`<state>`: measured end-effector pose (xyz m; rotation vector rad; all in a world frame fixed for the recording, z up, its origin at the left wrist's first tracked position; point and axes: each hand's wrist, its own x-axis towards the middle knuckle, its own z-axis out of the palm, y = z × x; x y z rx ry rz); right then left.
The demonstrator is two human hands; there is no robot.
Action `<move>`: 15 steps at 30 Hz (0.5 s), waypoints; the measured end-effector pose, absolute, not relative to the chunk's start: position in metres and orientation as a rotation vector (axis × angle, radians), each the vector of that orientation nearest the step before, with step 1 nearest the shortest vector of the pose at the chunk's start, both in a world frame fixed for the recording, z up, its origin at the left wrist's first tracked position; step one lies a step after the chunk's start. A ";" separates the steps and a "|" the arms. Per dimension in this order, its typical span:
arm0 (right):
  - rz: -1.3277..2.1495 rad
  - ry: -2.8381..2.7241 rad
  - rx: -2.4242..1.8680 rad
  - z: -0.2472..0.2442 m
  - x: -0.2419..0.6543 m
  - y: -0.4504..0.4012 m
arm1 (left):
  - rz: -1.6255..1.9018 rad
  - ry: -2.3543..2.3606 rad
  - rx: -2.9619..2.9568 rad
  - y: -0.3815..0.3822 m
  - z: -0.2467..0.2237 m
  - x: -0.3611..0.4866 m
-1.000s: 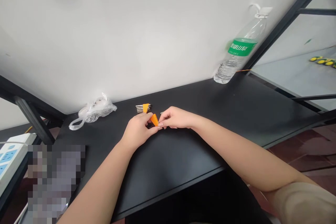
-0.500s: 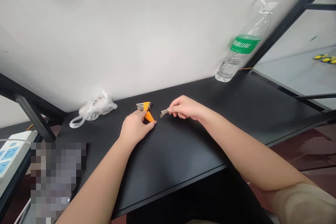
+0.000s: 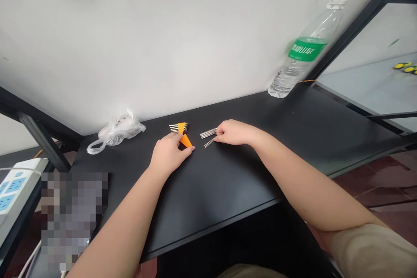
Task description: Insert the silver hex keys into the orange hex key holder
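Observation:
My left hand (image 3: pixel 169 152) is closed, with thumb and finger around a tapered orange piece (image 3: pixel 185 140) on the black tabletop. Just beyond its fingers lies a set of metal hex keys (image 3: pixel 174 128) in an orange holder (image 3: pixel 181 127); whether the two orange parts are joined is hidden by the fingers. To the right, my right hand (image 3: pixel 233 131) pinches thin silver hex keys (image 3: pixel 209 142). Another row of silver hex keys (image 3: pixel 207 133) lies at its fingertips, the ends covered by the hand.
A knotted clear plastic bag (image 3: pixel 120 130) lies at the back left. A large water bottle (image 3: pixel 301 50) leans against the wall at the back right. A white power strip (image 3: pixel 19 182) is at the far left, beside black frame posts (image 3: pixel 44 141). The tabletop's front edge (image 3: pixel 211 230) runs below my arms.
The hex keys at my right hand were bunched together; now they are spread into two groups. My right hand has shifted slightly right. My left hand stays on the orange piece.

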<state>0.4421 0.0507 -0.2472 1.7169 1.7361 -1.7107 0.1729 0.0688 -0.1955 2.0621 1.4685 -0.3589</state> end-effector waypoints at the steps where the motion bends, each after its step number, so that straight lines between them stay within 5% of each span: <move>1: -1.703 1.729 1.723 -0.246 0.444 0.051 | -0.358 1.468 2.061 0.069 -0.196 0.173; 15: -1.663 2.200 1.697 -0.262 0.437 0.044 | -0.388 1.458 2.068 0.070 -0.193 0.175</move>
